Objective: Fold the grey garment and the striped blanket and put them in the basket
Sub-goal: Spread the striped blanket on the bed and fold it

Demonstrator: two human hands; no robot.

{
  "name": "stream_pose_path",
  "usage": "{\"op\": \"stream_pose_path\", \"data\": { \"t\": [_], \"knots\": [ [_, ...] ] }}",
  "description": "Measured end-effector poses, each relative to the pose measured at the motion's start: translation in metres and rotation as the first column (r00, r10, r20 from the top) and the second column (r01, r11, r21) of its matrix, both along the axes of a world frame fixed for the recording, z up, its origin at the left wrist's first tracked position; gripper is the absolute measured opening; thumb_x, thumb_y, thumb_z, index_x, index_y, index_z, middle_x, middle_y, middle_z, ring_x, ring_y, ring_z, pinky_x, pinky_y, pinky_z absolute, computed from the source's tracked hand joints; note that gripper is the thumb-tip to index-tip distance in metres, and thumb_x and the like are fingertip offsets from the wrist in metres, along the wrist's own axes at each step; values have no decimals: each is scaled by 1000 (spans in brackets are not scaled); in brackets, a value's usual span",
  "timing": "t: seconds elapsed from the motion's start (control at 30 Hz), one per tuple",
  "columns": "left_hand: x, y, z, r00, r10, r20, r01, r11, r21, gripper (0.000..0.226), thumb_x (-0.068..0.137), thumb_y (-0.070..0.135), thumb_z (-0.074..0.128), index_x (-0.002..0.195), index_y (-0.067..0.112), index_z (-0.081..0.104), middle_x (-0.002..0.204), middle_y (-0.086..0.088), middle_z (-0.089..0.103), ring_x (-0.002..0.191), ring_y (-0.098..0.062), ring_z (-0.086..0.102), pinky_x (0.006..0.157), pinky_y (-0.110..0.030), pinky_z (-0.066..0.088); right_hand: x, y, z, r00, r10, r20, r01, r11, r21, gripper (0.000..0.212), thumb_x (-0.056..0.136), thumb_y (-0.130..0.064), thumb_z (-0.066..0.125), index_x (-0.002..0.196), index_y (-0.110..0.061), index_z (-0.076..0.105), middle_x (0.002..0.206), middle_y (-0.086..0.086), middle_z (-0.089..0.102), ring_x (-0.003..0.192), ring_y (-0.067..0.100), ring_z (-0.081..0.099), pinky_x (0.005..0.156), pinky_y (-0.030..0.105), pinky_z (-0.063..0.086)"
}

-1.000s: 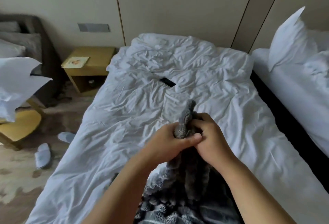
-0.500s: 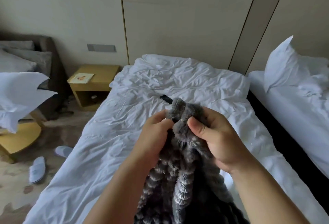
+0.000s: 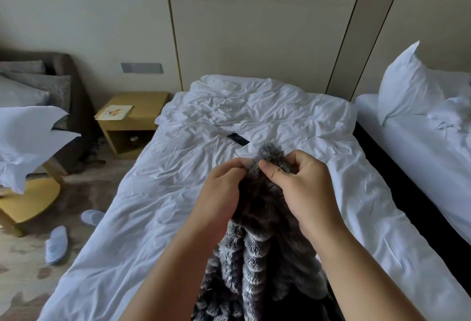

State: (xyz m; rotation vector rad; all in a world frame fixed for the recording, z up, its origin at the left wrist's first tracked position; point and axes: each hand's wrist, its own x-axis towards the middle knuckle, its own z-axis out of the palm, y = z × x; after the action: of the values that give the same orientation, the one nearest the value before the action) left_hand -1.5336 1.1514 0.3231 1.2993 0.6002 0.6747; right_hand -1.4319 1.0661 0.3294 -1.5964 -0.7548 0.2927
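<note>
A fluffy grey striped blanket (image 3: 257, 264) hangs bunched in front of me over the white bed (image 3: 158, 193). My left hand (image 3: 219, 193) pinches its upper edge from the left. My right hand (image 3: 303, 188) grips the same edge from the right, thumb on the fabric. Both hands are close together, with a tuft of blanket sticking up between them. The blanket's lower part runs out of view at the bottom. No basket and no separate grey garment are in view.
A black phone (image 3: 238, 139) lies on the bed beyond my hands. A second bed with a pillow (image 3: 407, 86) is on the right. A wooden nightstand (image 3: 132, 122), a yellow stool (image 3: 28, 203) and two white slippers (image 3: 56, 244) are on the left.
Both hands have lifted the bunched blanket higher off the bed. My right thumb has moved onto the top edge, and my view has tilted upward.
</note>
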Motion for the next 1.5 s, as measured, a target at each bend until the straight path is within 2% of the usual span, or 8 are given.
{"op": "stream_pose_path", "data": {
  "t": [0.33, 0.57, 0.67, 0.93, 1.13, 1.2, 1.33, 1.5],
  "knots": [
    [-5, 1, -8, 970, -244, 19, 239, 961, 141, 31, 79, 45, 68, 96, 19, 70, 92, -4, 73, 92, -20, 70, 79, -32, 55, 3, -1, -4, 974, 127, -188, -122, 992, 40, 23, 64, -31, 84, 64, -18, 64, 59, -2, 67, 56, 12, 64, 54, 26, 52],
    [-18, 17, -9, 954, -300, 0, 290, 923, 251, 17, 81, 19, 70, 94, 8, 69, 80, -4, 69, 78, -16, 65, 69, -25, 53, 17, -3, -2, 755, 559, -343, -554, 824, 124, 45, 66, -18, 74, 98, 8, 54, 92, 13, 64, 88, 18, 65, 79, 27, 52],
    [-23, 25, -2, 952, -300, -65, 305, 898, 318, 19, 79, 10, 62, 86, 23, 73, 81, 0, 71, 80, -14, 66, 74, -25, 53, 25, 2, -5, 693, 637, -337, -702, 703, -115, 59, 69, -16, 75, 118, 0, 45, 95, 8, 63, 91, 15, 61, 84, 28, 48],
    [-22, 53, -1, 972, 168, -163, -87, 905, 416, 43, 88, -11, 49, 82, 28, 67, 71, 10, 71, 74, -8, 67, 64, -20, 54, 40, 30, -24, 682, 658, -320, -725, 552, -411, 12, 76, -17, 73, 87, -22, 73, 87, -3, 75, 85, 12, 71, 71, 19, 52],
    [-38, 93, 22, 851, 516, 99, -514, 857, -41, 44, 87, -14, 33, 84, 15, 65, 81, -8, 68, 79, -25, 67, 74, -39, 59, 60, 37, -64, 776, 596, -206, -518, 415, -748, 9, 62, -16, 63, 69, -11, 63, 65, 4, 60, 62, 18, 59, 57, 25, 44],
    [-53, 110, 34, 788, 581, 202, -562, 814, -148, 42, 88, -14, 31, 83, 13, 63, 80, -8, 66, 74, -23, 66, 70, -37, 60, 71, 36, -73, 857, 509, -76, -371, 507, -778, 8, 64, -12, 61, 61, -12, 54, 57, 4, 53, 50, 18, 53, 48, 25, 40],
    [-73, 136, 45, 706, 651, 281, -637, 756, -150, 43, 85, -14, 30, 81, 14, 63, 81, -9, 65, 72, -23, 66, 68, -38, 60, 104, 32, -86, 930, 283, 234, -61, 747, -662, 31, 76, -9, 57, 50, -16, 44, 46, -5, 48, 47, 16, 47, 46, 25, 34],
    [-94, 166, 38, 559, 810, 177, -800, 583, -139, 50, 78, -9, 28, 104, 15, 63, 95, -8, 66, 83, -21, 64, 75, -35, 58, 148, -11, -117, 911, 49, 409, 311, 570, -760, 12, 81, -12, 52, 71, -8, 58, 72, 10, 59, 69, 30, 54, 59, 29, 42]
  ]
}}
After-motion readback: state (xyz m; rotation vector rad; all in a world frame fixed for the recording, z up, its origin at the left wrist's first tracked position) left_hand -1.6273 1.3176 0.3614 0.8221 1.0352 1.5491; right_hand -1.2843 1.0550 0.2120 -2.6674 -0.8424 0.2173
